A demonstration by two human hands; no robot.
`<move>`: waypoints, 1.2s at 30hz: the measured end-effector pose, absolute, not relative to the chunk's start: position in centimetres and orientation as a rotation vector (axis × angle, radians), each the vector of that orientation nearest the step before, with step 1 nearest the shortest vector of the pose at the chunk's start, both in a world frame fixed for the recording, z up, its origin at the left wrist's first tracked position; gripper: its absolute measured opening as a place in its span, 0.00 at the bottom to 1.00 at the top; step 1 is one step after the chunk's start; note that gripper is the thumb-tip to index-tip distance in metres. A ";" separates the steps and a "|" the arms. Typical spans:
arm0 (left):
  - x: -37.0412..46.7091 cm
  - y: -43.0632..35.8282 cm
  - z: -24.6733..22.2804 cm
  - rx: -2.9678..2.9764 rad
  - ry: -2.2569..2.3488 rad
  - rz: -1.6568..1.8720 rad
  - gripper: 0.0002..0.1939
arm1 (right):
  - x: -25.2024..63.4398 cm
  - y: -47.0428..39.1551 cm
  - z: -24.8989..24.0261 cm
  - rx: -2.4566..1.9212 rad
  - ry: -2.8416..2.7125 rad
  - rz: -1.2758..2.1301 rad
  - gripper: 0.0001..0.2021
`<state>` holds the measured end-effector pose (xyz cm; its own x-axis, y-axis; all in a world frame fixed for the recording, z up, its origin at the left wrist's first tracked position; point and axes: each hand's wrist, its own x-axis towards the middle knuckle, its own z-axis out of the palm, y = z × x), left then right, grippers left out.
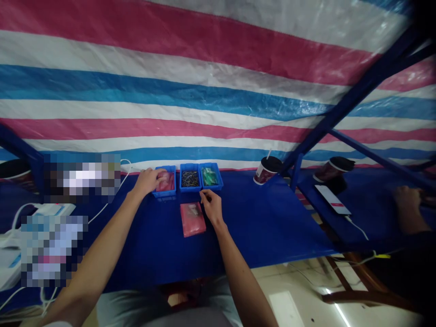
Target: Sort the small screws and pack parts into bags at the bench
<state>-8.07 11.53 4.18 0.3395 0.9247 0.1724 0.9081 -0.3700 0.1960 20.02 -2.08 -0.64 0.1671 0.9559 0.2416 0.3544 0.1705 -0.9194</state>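
Observation:
My left hand (149, 180) reaches over the left rim of a blue bin (165, 193) of pink plastic pieces (166, 181), its fingers at the pieces and partly hidden. To the right, a second blue bin (190, 189) holds dark metal screws or nails (190, 178), and a third bin (218, 186) holds green packets (209, 176). In front of them, a pink plastic bag (193, 225) lies flat on the blue table (265, 222), with small pale items near its top. Just right of the bag, my right hand (211, 204) has its thumb and fingers pinched together; anything between them is too small to make out.
A lidded cup (267, 170) with a straw stands at the back right. Power strips and white cables (98, 212) lie at the left. On the neighbouring table are another cup (332, 169), a phone (332, 200) and another person's hand (408, 200). Blue metal bars (327, 120) slant upward.

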 end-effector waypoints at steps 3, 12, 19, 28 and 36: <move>-7.6 10.4 4.6 2.609 1.774 0.340 0.22 | 20.1 -2.0 -0.8 -1.392 -1.430 0.704 0.17; -5.5 8.2 5.4 2.636 1.825 0.296 0.11 | 22.2 -2.1 0.0 -1.253 -1.722 0.828 0.17; -3.2 2.9 6.8 2.482 1.542 0.980 0.13 | 22.1 -2.1 -0.5 -1.288 -1.749 0.804 0.17; -0.1 -2.4 1.7 2.166 1.072 0.896 0.10 | 22.4 -2.2 -0.1 -1.265 -1.684 1.017 0.20; -0.5 -2.5 0.7 2.178 1.107 0.864 0.13 | 22.2 -2.0 -0.4 -1.221 -1.634 1.131 0.19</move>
<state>-0.48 -2.49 0.70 0.4560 0.8396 0.2953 0.4911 -0.5141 0.7033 22.20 -2.00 -0.36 -0.2273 0.9707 0.0781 0.2688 0.1396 -0.9530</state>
